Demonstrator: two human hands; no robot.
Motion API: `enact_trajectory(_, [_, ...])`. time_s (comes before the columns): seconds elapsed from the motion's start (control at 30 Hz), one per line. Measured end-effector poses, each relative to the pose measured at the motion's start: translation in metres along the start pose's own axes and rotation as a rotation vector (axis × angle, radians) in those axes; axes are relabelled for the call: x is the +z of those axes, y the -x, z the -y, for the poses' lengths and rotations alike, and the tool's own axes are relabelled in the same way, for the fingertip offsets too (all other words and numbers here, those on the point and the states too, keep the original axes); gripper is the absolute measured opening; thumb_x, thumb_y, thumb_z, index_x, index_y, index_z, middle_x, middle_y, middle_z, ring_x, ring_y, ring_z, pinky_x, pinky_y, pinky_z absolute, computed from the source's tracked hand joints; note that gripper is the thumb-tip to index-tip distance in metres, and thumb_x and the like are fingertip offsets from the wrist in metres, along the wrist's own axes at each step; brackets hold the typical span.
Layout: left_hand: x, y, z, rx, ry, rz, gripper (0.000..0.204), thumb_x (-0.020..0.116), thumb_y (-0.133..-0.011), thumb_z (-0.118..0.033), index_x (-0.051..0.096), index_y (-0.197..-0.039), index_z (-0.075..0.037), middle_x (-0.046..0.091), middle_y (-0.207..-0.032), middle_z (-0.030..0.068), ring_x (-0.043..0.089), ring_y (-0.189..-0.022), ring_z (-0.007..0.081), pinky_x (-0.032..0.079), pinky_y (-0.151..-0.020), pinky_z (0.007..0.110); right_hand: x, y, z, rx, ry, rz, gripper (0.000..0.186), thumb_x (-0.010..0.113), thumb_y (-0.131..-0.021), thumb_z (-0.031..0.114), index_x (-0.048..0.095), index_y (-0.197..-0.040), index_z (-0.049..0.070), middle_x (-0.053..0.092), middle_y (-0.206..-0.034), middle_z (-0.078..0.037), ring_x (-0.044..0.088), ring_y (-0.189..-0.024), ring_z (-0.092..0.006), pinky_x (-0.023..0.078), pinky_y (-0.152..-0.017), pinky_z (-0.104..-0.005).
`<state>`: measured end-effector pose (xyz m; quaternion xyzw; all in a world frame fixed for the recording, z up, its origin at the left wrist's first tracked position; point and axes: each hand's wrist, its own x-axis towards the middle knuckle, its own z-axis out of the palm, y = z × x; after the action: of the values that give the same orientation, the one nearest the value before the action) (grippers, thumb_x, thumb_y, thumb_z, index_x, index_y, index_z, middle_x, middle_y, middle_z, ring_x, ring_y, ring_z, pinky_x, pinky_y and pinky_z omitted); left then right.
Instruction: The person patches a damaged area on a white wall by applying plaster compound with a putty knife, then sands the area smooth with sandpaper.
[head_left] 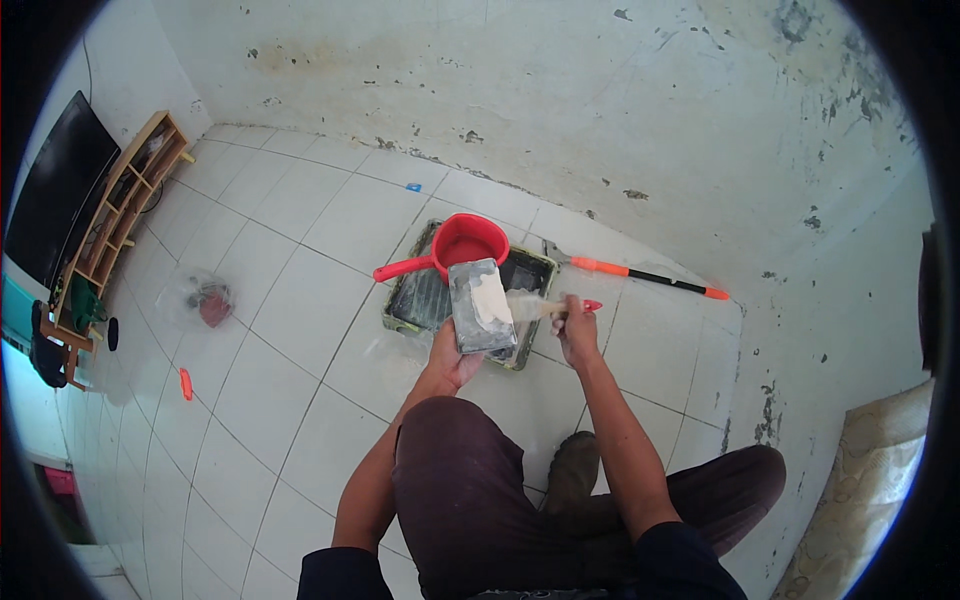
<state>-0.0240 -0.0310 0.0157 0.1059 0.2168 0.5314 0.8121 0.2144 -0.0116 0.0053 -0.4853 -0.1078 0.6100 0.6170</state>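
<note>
My left hand (456, 362) grips the lower end of a grey rectangular putty board (470, 325), tilted over the tray. A patch of creamy white putty (490, 300) lies on the board's right half. In my closed right hand (577, 335) is a putty knife (555, 308) with a wooden, red-ended handle. Its pale, smeared blade points left and meets the board's right edge. Behind the board, a red dipper (470, 236) with a long handle rests on a dark, paint-stained tray (415, 298). The board hides part of both.
Right of the tray, a long-handled scraper (640, 273) in orange and black lies near the peeling wall (560, 110). A clear plastic bag (208, 300) and an orange object (186, 384) are on the tiled floor (300, 340). A wooden shelf unit (125, 200) and television (62, 190) stand left.
</note>
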Motion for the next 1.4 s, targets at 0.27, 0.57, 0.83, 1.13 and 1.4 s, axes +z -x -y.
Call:
enact_trajectory(0.27, [0.010, -0.008, -0.003, -0.003, -0.050, 0.045, 0.031, 0.048, -0.106, -0.019, 0.063, -0.126, -0.002, 0.071, -0.121, 0.0100, 0.069, -0.110, 0.0226, 0.054, -0.101, 0.040, -0.038, -0.004, -0.059, -0.560, 1.338, 0.371, 0.025, 0.076, -0.086, 0.023, 0.075, -0.098, 0.002, 0.066, -0.068, -0.008, 0.066, -0.068, -0.0183, 0.054, -0.067, -0.0339])
enact_trajectory(0.57, [0.082, -0.026, -0.043, 0.068, -0.070, 0.181, 0.031, 0.050, -0.105, -0.016, 0.062, -0.129, 0.000, 0.069, -0.126, 0.0132, 0.069, -0.113, 0.0266, 0.056, -0.102, 0.043, -0.022, 0.006, 0.023, 0.220, 1.309, 0.637, 0.059, 0.082, -0.085, 0.027, 0.063, -0.135, 0.001, 0.073, -0.100, -0.017, 0.072, -0.089, -0.0247, 0.065, -0.081, -0.0385])
enact_trajectory(0.83, [0.146, -0.047, -0.057, 0.039, -0.147, 0.363, 0.037, 0.049, -0.107, -0.021, 0.056, -0.138, -0.003, 0.064, -0.137, 0.0112, 0.061, -0.127, 0.0254, 0.046, -0.114, 0.043, -0.025, 0.011, 0.043, -0.102, 1.723, 0.678, 0.070, 0.072, -0.087, 0.052, 0.063, -0.136, 0.004, 0.066, -0.123, -0.025, 0.066, -0.115, -0.0395, 0.051, -0.102, -0.0464])
enact_trajectory(1.13, [0.264, -0.045, -0.070, 0.127, -0.122, 0.457, 0.038, 0.044, -0.102, 0.002, 0.051, -0.139, 0.003, 0.061, -0.136, 0.0166, 0.062, -0.124, 0.0248, 0.050, -0.111, 0.039, 0.124, 0.110, 0.144, -0.654, 0.287, 0.544, 0.047, 0.067, -0.098, 0.009, 0.052, -0.140, -0.005, 0.066, -0.129, -0.012, 0.062, -0.121, -0.0195, 0.048, -0.105, -0.0367])
enact_trajectory(1.4, [0.357, -0.030, -0.041, 0.224, -0.152, 0.611, 0.039, 0.049, -0.104, -0.003, 0.046, -0.142, -0.001, 0.059, -0.134, 0.0116, 0.060, -0.124, 0.0232, 0.051, -0.108, 0.039, 0.177, 0.155, 0.215, -0.978, -0.009, 0.241, 0.033, 0.071, -0.098, 0.013, 0.062, -0.124, -0.005, 0.069, -0.119, -0.012, 0.064, -0.109, -0.0155, 0.050, -0.097, -0.0315])
